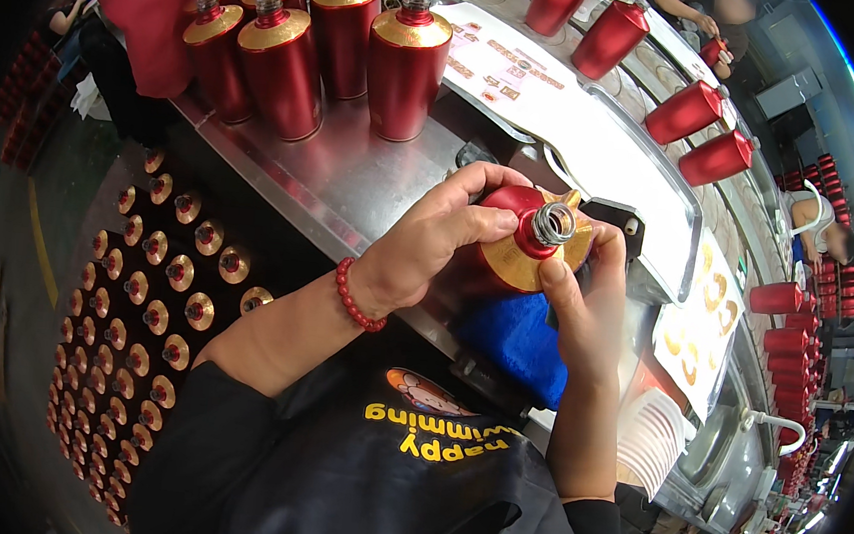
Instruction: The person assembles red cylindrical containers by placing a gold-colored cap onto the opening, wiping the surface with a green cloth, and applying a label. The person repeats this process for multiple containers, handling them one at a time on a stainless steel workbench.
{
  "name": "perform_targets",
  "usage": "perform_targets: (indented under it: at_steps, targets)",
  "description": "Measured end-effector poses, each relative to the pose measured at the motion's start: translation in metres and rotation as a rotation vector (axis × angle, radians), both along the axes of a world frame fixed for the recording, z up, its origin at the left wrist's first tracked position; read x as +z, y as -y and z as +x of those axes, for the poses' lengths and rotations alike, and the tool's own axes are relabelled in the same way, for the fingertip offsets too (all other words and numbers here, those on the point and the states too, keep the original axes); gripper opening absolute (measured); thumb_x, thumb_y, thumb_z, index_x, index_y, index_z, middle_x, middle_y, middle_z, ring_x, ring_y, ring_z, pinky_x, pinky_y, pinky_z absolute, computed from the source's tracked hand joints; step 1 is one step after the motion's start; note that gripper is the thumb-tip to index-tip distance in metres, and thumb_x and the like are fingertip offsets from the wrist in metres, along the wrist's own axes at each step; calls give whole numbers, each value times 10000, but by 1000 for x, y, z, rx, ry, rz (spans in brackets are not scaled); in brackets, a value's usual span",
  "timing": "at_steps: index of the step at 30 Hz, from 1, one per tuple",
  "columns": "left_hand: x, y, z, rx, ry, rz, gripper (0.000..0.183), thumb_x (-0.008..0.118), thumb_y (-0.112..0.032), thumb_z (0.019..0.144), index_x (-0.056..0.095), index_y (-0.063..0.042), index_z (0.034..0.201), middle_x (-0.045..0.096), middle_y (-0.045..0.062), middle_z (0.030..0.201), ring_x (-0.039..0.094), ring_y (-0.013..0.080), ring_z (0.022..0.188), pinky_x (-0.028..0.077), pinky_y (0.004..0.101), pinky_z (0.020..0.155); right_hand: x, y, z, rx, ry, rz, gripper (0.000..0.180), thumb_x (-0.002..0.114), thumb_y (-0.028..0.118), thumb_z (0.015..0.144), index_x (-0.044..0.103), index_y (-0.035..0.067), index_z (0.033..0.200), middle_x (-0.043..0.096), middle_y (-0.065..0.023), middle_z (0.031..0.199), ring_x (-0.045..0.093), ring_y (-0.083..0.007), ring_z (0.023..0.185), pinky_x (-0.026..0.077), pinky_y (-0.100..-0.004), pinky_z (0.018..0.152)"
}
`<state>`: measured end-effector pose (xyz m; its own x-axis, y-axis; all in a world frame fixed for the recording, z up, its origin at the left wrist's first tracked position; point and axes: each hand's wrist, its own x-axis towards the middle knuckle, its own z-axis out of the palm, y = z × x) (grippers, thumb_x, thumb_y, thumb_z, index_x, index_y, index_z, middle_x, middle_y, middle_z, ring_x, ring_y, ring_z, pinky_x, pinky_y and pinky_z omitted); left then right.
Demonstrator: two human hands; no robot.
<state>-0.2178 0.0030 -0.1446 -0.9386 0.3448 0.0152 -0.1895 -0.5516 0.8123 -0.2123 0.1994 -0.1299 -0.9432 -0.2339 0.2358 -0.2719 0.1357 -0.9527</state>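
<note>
A red glass bottle [516, 200] with an uncapped, threaded clear neck is between my two hands, tilted with its mouth towards me. Part of its shoulder bears a gold foil label [510, 260]; red shows bare at the upper left. One end of the foil stands up in folds behind the neck. My left hand [445, 231] grips the bottle's left side, thumb on the shoulder. My right hand [582, 302] holds the right side, its thumb pressing on the gold foil. A blue cloth-like surface [515, 342] lies just below the bottle, whose lower body is hidden.
Several gold-shouldered red bottles [408, 77] stand on the steel table [314, 175]. Many more [180, 274] fill the floor at left. Red bottles [612, 40] line the curved conveyor [640, 95]. Label sheets [701, 319] lie at right. Other people [691, 13] work beyond.
</note>
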Motion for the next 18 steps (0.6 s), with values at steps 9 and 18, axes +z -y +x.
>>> perform_targets:
  at_steps: [9,18]
  targets:
    - [-6,4,-17,-44,-45,-21,364,524,-209,1005,491,1,1301,601,100,1235,580,136,1155,469,303,1005,1,2,2,-16,48,-7,494,748,307,918,492,16,1223,601,-96,1238,532,-163,1145,383,-347,1059]
    - [-19,-20,40,704,-920,-968,537,652,-192,948,440,-69,1426,449,273,1403,472,459,1268,379,527,1085,-1,5,4,-30,51,-44,440,736,246,929,489,29,1223,606,-79,1230,530,-149,1142,389,-334,1048]
